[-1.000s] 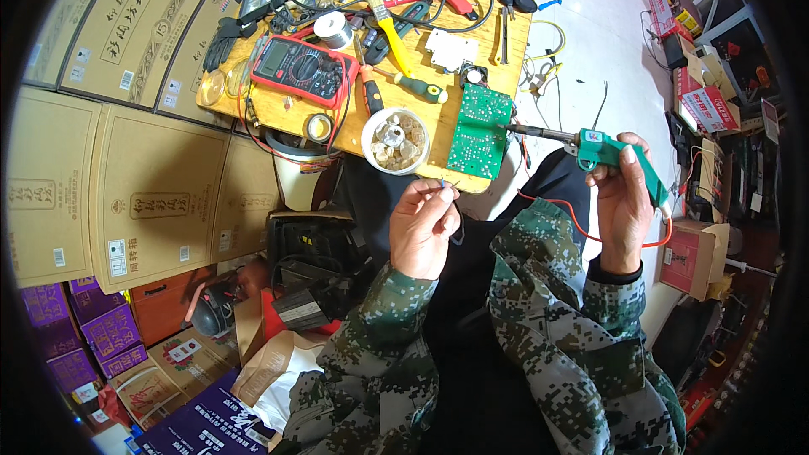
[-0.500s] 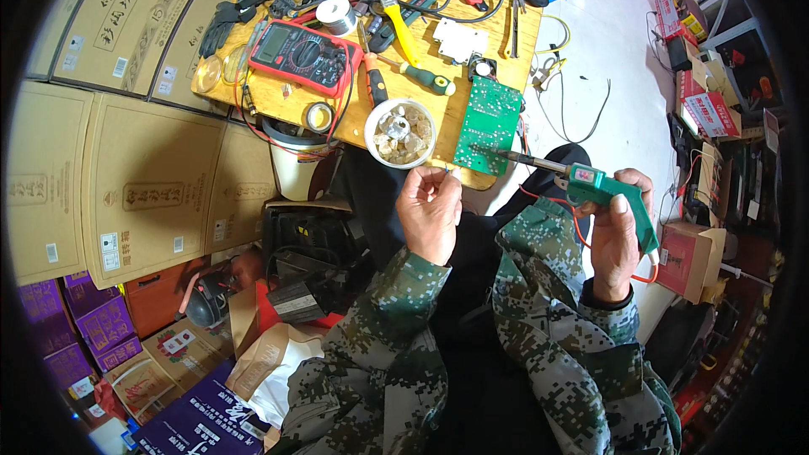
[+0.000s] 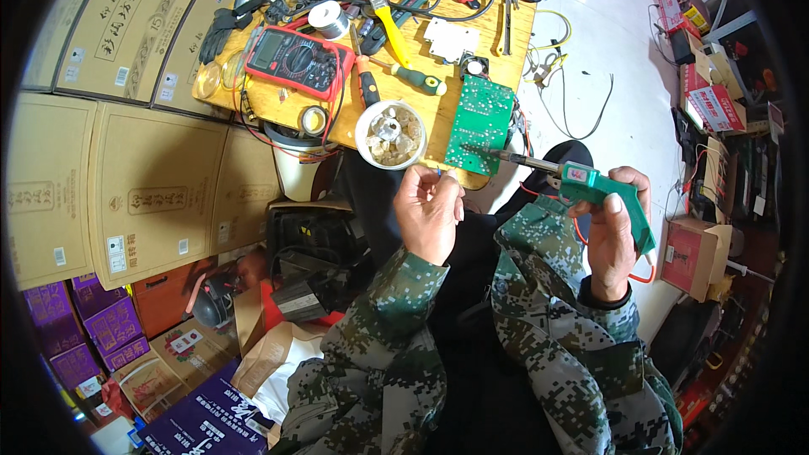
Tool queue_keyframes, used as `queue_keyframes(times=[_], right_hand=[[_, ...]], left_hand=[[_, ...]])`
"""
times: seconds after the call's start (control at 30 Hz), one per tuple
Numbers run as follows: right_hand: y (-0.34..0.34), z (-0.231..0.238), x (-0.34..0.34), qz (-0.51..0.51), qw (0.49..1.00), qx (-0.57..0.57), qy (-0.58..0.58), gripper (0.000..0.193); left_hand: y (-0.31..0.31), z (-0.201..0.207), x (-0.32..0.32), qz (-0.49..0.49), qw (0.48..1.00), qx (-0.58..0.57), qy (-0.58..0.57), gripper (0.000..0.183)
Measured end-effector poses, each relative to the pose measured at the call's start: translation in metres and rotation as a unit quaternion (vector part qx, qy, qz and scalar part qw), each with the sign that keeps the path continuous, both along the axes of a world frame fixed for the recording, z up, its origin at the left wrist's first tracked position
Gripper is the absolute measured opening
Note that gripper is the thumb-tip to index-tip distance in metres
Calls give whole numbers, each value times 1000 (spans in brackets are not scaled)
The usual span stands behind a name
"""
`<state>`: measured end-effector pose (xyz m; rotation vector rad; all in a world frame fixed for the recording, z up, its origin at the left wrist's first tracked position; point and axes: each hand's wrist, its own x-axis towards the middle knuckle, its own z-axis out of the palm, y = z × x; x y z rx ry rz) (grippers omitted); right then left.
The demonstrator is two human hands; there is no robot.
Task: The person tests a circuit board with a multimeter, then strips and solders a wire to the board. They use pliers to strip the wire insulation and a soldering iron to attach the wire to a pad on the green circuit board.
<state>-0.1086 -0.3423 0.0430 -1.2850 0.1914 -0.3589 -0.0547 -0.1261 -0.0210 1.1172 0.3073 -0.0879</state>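
Note:
My right hand (image 3: 613, 232) is closed round the green, gun-shaped handle of a soldering iron (image 3: 590, 182). The iron's tip reaches left to the lower part of a green circuit board (image 3: 482, 122), which lies at the table's near edge with solder points facing up. My left hand (image 3: 431, 212) pinches at the table edge just below the board. A speck of blue shows at its fingertips, too small to name. Beside that hand stands a white tub (image 3: 361, 136) holding amber lumps, probably rosin.
On the wooden table (image 3: 347, 125) are a red multimeter (image 3: 299, 61), a solder spool (image 3: 329, 20), a yellow brush (image 3: 388, 27), screwdrivers (image 3: 419, 80) and a tape roll (image 3: 313, 120). Cardboard boxes (image 3: 152, 185) are stacked at left. Loose wires (image 3: 577, 109) lie on the floor at right.
The table and its items sit slightly further left in the picture, as the view has shifted a little. Both hands keep nearly the same pose, and the iron's tip remains at the board.

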Motion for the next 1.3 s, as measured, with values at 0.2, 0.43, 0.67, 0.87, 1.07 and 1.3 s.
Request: queue_keyframes(times=[0.2,0.43,0.67,0.87,1.07,1.3], right_hand=[[4,0,0,9,1000,-9,-6,39],[2,3,4,-2,1000,-10,3,38],[-1,2,6,10,1000,-16,1,37],[-1,3,6,13,1000,-26,3,37],[-2,5,4,5,1000,-30,4,37],[1,11,4,-28,999,-29,10,37]], left_hand=[[-2,-7,1,11,999,42,-18,15],[3,-1,0,12,999,-52,13,5],[8,6,-9,-45,998,3,-41,10],[16,6,-14,-79,995,-48,-36,10],[21,4,-15,-142,987,-37,-70,13],[27,-1,-15,-133,991,-9,-24,20]])
